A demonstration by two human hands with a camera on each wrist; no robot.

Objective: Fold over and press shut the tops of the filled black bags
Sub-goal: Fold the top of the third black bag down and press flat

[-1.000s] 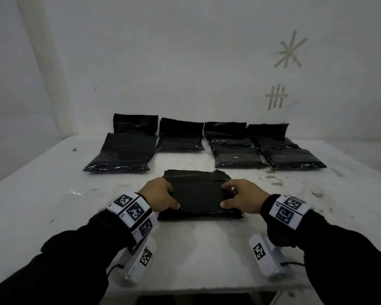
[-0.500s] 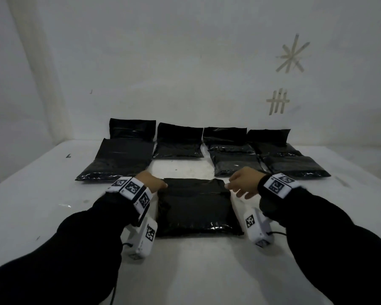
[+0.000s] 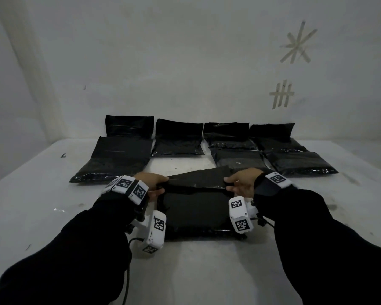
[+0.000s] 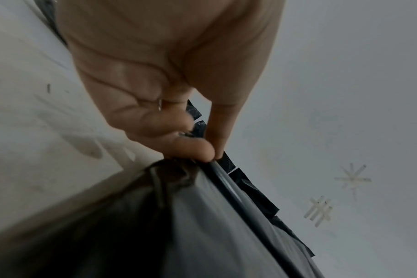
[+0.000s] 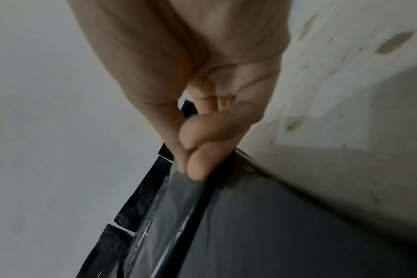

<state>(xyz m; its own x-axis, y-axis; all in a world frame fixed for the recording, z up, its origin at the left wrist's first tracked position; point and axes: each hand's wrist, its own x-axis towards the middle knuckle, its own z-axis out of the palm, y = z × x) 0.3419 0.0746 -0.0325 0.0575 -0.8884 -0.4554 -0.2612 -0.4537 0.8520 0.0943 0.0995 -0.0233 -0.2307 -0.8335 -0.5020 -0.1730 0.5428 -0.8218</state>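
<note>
White wall [image 3: 185, 62] behind, two tape marks [image 3: 298, 44] stuck on it, and a scuffed white table [image 3: 42, 205] spread in front of you. Along the back sits a row of black bags [image 3: 176, 139], tops propped against the wall. The one you're working, the near bag [image 3: 196, 210], lies flat between your wrists, filled body towards you, top flap [image 3: 196, 178] lifted off it at the far edge.

Your left hand [image 3: 153, 183] has the flap's left corner, and the left wrist view shows thumb and fingertips [image 4: 191, 148] pressed together on the film's edge. Your right hand [image 3: 243, 182] mirrors it on the right corner, thumb against fingertips [image 5: 198, 167], pinching the film. In the right wrist view a pale, shiny strip [image 5: 152, 212] runs along the flap edge; whether that's adhesive, I can't tell.

Here's the worry: the flap sits higher on your right than your left. Bring it down like that and the fold probably lands skewed, leaving a corner gaping. Slack film between your hands could wrinkle under the press. And those are thin fingertip grips on slick plastic, so one corner may slip free if you pull hard.
</note>
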